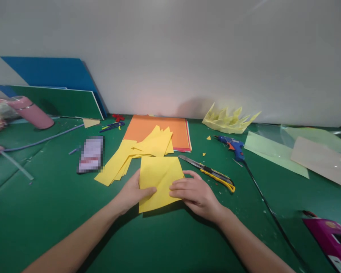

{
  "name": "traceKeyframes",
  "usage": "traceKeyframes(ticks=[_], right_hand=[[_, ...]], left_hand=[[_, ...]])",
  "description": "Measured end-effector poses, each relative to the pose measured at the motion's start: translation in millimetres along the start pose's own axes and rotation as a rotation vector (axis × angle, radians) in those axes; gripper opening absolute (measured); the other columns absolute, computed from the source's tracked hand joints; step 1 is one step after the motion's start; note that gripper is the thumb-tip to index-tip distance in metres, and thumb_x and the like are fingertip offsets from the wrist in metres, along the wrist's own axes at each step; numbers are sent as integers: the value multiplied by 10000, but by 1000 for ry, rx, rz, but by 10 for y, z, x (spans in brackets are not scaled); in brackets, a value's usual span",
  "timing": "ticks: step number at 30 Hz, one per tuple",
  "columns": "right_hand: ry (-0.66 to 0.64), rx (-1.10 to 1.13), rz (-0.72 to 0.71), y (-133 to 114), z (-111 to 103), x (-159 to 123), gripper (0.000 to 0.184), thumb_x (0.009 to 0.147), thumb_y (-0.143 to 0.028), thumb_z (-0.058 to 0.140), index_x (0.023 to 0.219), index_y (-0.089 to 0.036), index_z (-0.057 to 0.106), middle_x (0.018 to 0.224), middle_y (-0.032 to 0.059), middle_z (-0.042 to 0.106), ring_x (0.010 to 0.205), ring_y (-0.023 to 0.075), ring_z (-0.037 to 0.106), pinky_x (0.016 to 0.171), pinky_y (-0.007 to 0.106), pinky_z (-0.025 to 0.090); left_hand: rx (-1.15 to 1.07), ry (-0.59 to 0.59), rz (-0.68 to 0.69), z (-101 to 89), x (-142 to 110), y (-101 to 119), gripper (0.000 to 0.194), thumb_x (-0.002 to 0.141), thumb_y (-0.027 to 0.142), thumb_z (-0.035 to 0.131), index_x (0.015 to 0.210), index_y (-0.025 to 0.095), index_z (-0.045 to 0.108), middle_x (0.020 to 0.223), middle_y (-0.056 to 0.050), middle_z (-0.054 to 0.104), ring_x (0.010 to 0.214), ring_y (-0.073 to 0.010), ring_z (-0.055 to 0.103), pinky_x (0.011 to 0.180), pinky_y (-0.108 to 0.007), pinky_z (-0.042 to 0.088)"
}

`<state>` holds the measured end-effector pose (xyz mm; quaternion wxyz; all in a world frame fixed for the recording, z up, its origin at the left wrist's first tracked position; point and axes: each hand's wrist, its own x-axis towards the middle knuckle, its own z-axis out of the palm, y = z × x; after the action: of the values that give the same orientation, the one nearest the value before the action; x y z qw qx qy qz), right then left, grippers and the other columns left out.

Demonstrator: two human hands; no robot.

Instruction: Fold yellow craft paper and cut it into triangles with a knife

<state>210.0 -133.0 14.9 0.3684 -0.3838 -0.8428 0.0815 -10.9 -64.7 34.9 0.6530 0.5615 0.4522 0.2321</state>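
Observation:
A squarish sheet of yellow paper [160, 182] is held just above the green table between my two hands. My left hand [135, 191] grips its left edge, thumb on top and the other fingers hidden underneath. On the opposite edge, my right hand [194, 193] has its fingers laid over the paper, its thumb out of sight. Just beyond the sheet lie several cut yellow paper pieces [116, 161], some with pointed ends. To the right of the sheet rests a yellow and black utility knife [216, 176] with its blade out.
Behind are stacked coloured sheets [176, 132] and a yellow paper crown [230, 121]. A blue glue gun [235, 146] trails a black cord rightward. On the left are a phone [91, 153], scissors [113, 126], a pink bottle [31, 112] and leaning boards [59, 102]. A magenta box [326, 235] sits front right.

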Motion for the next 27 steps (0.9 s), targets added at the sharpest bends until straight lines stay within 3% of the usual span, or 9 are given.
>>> traceKeyframes(ticks=[7, 13, 16, 19, 21, 24, 27], right_hand=[[9, 102, -28, 28, -22, -19, 299, 885, -116, 436, 1008, -286, 649, 956, 6, 745, 977, 151, 669, 998, 416, 383], [-17, 182, -52, -9, -13, -2, 274, 899, -104, 442, 992, -269, 640, 942, -1, 748, 969, 138, 671, 1046, 412, 324], [41, 190, 29, 3, -4, 4, 276, 897, -102, 455, 993, -278, 644, 910, -7, 750, 830, 134, 699, 1008, 408, 378], [178, 180, 183, 28, 20, -1, 187, 883, -171, 537, 943, -280, 675, 810, -9, 752, 658, 142, 684, 884, 382, 484], [254, 188, 317, 39, 42, -8, 118, 852, -219, 593, 889, -261, 697, 767, 7, 746, 657, 163, 669, 743, 340, 533], [324, 198, 501, 51, 68, -12, 77, 808, -271, 636, 808, -230, 701, 736, 35, 721, 681, 190, 646, 600, 300, 527], [402, 160, 573, 73, 68, -3, 98, 749, -317, 688, 732, -221, 675, 775, 49, 682, 744, 211, 628, 699, 354, 520]], left_hand=[[-130, -36, -71, -23, 0, 33, 697, 546, 328, 831, 1136, 184, 489, 1209, -147, 624, 1057, -331, 617, 849, -447, 521], [-199, 6, -89, -30, 30, 34, 661, 656, 359, 729, 1223, 192, 432, 1174, -137, 629, 995, -310, 642, 812, -439, 531], [-167, 12, -13, -46, 57, 16, 788, 691, 289, 667, 1380, 256, 286, 1149, -94, 638, 992, -284, 642, 827, -428, 528], [-105, 0, 81, -54, 75, -8, 910, 687, 254, 663, 1447, 275, 165, 1180, -98, 624, 995, -270, 639, 839, -406, 523], [-90, -31, 148, -47, 75, -23, 884, 676, 273, 694, 1434, 260, 239, 1250, -122, 585, 1032, -280, 623, 851, -392, 515], [-29, -104, 172, -26, 58, -28, 624, 681, 344, 726, 1262, 231, 529, 1283, -119, 571, 1096, -298, 587, 872, -377, 504], [43, -128, 166, 4, 33, -15, 453, 689, 397, 733, 1099, 217, 661, 1240, -102, 609, 1095, -293, 587, 880, -372, 503]])
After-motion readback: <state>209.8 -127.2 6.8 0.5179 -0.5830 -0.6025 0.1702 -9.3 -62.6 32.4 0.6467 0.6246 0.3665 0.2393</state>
